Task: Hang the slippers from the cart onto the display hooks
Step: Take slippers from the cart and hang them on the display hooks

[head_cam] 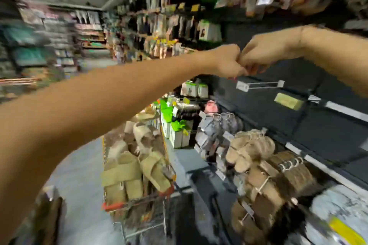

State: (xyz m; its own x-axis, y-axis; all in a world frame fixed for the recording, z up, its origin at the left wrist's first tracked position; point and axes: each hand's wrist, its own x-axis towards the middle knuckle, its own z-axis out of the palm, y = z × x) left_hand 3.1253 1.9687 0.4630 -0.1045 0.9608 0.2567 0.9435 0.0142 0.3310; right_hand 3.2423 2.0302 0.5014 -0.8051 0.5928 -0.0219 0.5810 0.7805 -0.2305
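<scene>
The slippers (137, 167) are piled in the cart (139, 203) at lower centre of the frame, tan and beige pairs heaped above its orange rim; none is in either hand. More pairs already hang in bunches on hooks at lower right (258, 165), and pink ones blur along the top edge. Right of centre an empty hook (258, 84) juts from the dark panel with a blank tag holder at its tip. Just above its near end the left hand (227, 61) and right hand (264, 53) meet knuckle to knuckle, fingers curled; they seem to pinch something small between them, perhaps a clip or hook fitting, but blur hides what it is. Judging by the placement, they are readying a hook on the bare panel so the cart's pairs have somewhere to hang. Shelves of packaged goods recede at upper left.
</scene>
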